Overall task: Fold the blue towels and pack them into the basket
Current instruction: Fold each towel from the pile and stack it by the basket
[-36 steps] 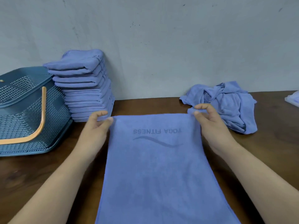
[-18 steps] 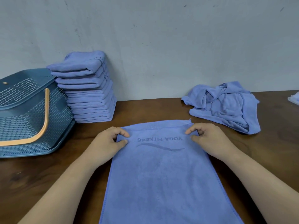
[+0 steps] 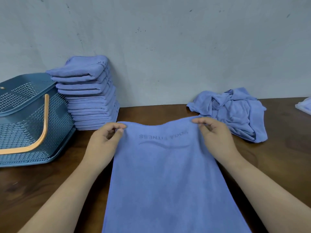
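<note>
A blue towel (image 3: pixel 166 179) with an upside-down "YOGA FITNESS" print stretches from the near edge toward the wall, its far edge raised and sagging in the middle. My left hand (image 3: pixel 104 142) pinches its far left corner, and my right hand (image 3: pixel 213 135) pinches the far right corner. A tall stack of folded blue towels (image 3: pixel 90 96) stands against the wall at the left. Beside it lies a blue perforated basket (image 3: pixel 25 125) on its side, with an orange handle. A crumpled heap of blue towels (image 3: pixel 234 111) lies at the back right.
The brown wooden table (image 3: pixel 42 185) runs up to a grey wall. A pale cloth or bag (image 3: pixel 305 105) pokes in at the right edge. Bare wood shows to the left of my left arm and to the right of my right arm.
Half a second ago the towel's far edge lay nearer to me with both hands on it. Now both hands have lifted that edge and carried it away from me.
</note>
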Tool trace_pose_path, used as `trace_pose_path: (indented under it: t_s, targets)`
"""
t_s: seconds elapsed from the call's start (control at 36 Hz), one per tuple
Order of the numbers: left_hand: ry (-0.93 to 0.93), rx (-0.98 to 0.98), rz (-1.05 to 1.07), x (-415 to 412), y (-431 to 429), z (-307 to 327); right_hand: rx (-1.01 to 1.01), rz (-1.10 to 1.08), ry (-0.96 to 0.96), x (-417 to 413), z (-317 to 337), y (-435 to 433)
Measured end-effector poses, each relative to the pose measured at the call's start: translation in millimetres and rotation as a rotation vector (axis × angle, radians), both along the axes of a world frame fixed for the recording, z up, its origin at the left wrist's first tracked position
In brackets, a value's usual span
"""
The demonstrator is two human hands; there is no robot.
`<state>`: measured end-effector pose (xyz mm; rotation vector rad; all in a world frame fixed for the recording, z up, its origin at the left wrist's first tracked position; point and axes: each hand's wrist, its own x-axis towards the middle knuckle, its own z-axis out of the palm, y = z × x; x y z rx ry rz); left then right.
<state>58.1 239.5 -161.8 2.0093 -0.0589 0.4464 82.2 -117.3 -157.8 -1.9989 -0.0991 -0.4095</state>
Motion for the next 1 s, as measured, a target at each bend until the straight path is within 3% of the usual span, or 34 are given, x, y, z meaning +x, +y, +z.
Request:
trace_pose_path:
  t_s: [0.11, 0.28, 0.47, 0.61, 1.0]
  targets:
    - [0.155, 0.518, -0.011, 4, 2, -17, -0.475, 0.051, 0.084, 5, -22, 3]
    - [0.169, 0.61, -0.038, 1, 5, -18, -0.563, 0.063, 0.073, 1, -24, 4]
    - [0.139, 0.521, -0.008, 3, 6, -18, -0.409, -0.018, 0.034, 1, -23, -1]
    - [0.14, 0.293, 0.045, 5, 8, -17, -0.571, -0.01, 0.069, 2, -30, -3]
    - [0.262, 0.205, 0.027, 9, 7, -15, -0.729, -0.09, 0.133, -5, -26, 0]
